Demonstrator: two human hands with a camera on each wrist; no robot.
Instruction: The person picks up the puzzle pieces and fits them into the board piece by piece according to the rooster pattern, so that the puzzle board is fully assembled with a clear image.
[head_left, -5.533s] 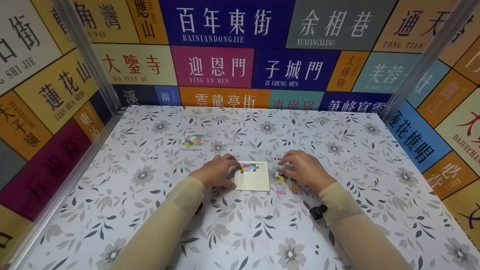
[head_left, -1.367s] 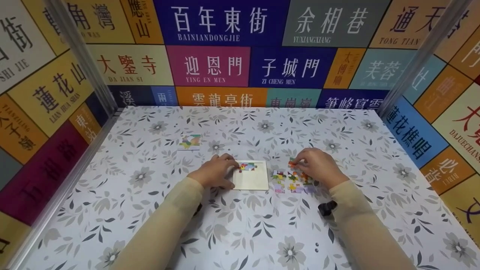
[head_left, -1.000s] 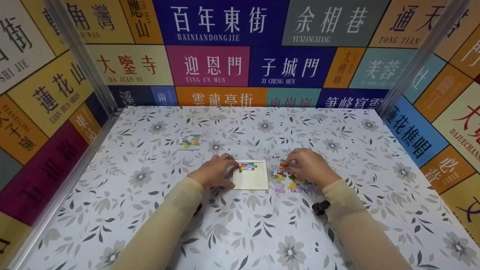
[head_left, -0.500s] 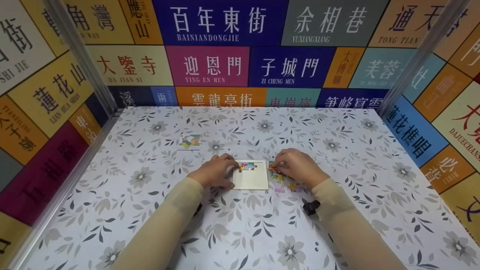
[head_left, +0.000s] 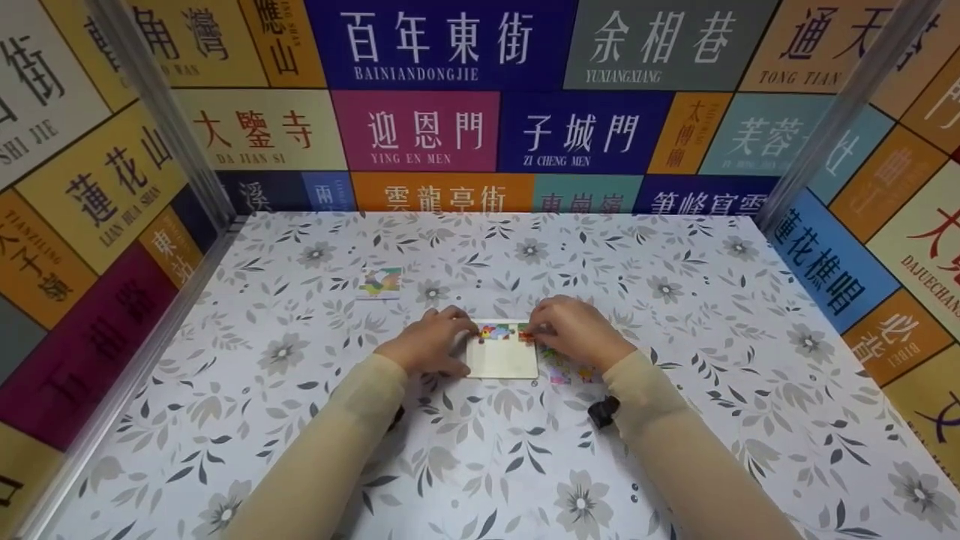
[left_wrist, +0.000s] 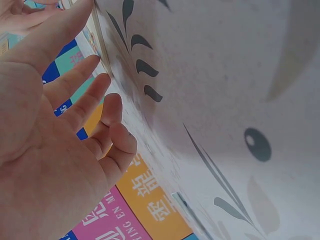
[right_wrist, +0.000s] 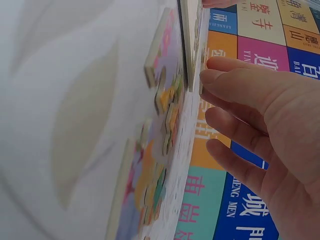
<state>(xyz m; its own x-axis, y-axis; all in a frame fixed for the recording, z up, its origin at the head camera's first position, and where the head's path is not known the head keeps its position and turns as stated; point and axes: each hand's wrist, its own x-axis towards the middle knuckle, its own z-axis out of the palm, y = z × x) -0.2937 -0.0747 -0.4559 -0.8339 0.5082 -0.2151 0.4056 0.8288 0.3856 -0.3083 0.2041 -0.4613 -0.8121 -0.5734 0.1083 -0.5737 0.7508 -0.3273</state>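
A shallow pale puzzle tray (head_left: 501,360) lies on the table, with a few joined puzzle pieces (head_left: 495,331) along its far side. Against the tray's left side rests my left hand (head_left: 429,343), thumb near the front corner and fingertips near the back one. In the left wrist view its thumb and first fingers reach fairly straight to the tray's rim (left_wrist: 98,35). My right hand (head_left: 574,330) pinches a red and green puzzle piece (head_left: 524,332) at the tray's far right corner. Thumb and index finger meet low over the tray in the right wrist view; the piece is mostly hidden there.
Several loose puzzle pieces (head_left: 561,373) lie right of the tray, partly under my right hand. They show close up as loose pieces (right_wrist: 150,180) in the right wrist view. A small picture card (head_left: 380,283) lies farther back left. Sign-printed walls (head_left: 420,135) enclose the table.
My right hand has moved left from the loose pieces, carrying the red and green puzzle piece over the tray's far right corner. My left hand has stayed at the tray's left side.
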